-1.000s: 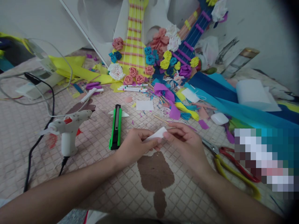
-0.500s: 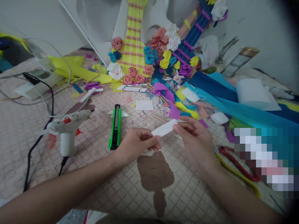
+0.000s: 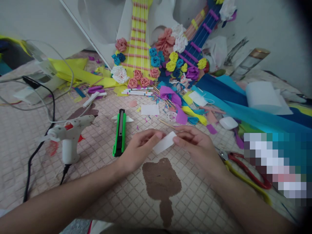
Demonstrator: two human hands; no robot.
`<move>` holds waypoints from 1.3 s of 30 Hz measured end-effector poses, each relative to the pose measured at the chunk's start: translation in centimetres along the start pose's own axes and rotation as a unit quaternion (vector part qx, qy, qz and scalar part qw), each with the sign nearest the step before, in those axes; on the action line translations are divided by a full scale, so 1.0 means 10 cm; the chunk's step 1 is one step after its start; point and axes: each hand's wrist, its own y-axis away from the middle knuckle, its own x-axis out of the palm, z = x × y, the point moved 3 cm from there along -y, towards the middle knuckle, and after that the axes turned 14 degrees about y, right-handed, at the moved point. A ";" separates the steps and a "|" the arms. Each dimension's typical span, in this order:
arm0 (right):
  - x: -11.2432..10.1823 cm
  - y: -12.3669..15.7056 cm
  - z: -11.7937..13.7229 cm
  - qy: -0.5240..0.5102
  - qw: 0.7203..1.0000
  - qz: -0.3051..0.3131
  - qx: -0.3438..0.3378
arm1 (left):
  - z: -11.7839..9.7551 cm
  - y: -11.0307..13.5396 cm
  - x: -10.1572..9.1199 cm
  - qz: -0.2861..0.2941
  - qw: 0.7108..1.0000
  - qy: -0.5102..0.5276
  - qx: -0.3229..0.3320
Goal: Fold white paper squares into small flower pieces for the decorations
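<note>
A small white strip of paper [image 3: 164, 143] is held tilted above the table, between my two hands. My left hand [image 3: 143, 146] pinches its left end between thumb and fingers. At the upper right end, my right hand [image 3: 195, 143] grips it the same way. A green and black utility knife [image 3: 119, 133] lies just left of my left hand. Beyond the hands rests a flat white paper rectangle [image 3: 150, 110]. Scissors with red and yellow handles [image 3: 248, 172] lie beside my right wrist, partly covered by it.
A white glue gun [image 3: 70, 136] with a black cord stands at the left. Yellow [image 3: 138, 39] and blue [image 3: 202, 35] paper guitars with paper flowers lean at the back. Paper scraps [image 3: 170, 97] and blue crepe paper [image 3: 234, 100] spread behind and right. A white roll [image 3: 262, 97] lies far right.
The paper strip has moved slightly left and down, closer to me. My left hand has shifted its fingers along the strip, and my right hand has moved left with it.
</note>
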 end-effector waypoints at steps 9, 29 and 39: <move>0.03 0.02 0.07 0.013 0.996 0.072 -0.056 | 0.05 0.01 0.07 0.094 0.993 0.068 -0.036; 0.12 0.13 0.11 0.222 0.970 0.086 -0.058 | 0.03 0.03 0.06 0.033 0.999 -0.035 -0.007; 0.05 0.09 0.09 0.193 0.978 -0.019 -0.075 | 0.10 0.01 0.05 0.034 0.996 0.023 -0.079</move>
